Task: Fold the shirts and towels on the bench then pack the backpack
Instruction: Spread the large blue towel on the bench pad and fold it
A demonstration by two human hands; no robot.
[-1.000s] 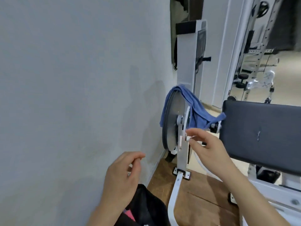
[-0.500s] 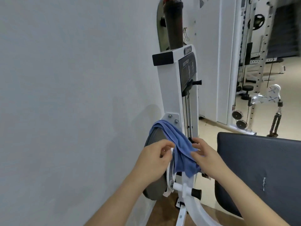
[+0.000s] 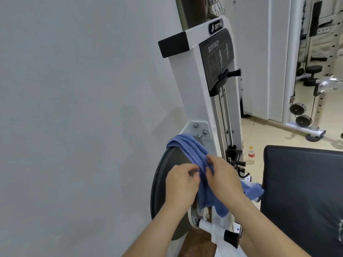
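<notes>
Grey painted wall [image 3: 74,108] over whole left half. White gym machine [image 3: 187,86] upright just beside it, black label panel [image 3: 217,58] on its front w/ "BICEP/TRICEP" print, black cap on top corner, knobbed pin sticking out to the right. Black padded bench [image 3: 304,193] at right edge, dark vinyl, near the machine's lower frame. Dark grey round disc [image 3: 167,184] low on the machine, edge toward the wall. More rack gear and pulleys far back right on a beige floor.

Blue towel [image 3: 191,149] draped over top of the disc, bunched in folds at the crest, rest hanging down the right side, one corner trailing toward the bench. Both hands on it, mid-drape, below the crest. Left hand [image 3: 181,184] closed, fingers curled, thumb and forefinger pinching a fold on the towel's left edge, knuckles over the disc face. Right hand [image 3: 222,175] closed too, fingertips gripping the cloth from the right, palm covering part of the hanging section. Hands nearly touching, towel fold running between them.

Small bottle [image 3: 251,152] w/ yellow cap on floor beyond, betw. machine and bench.
</notes>
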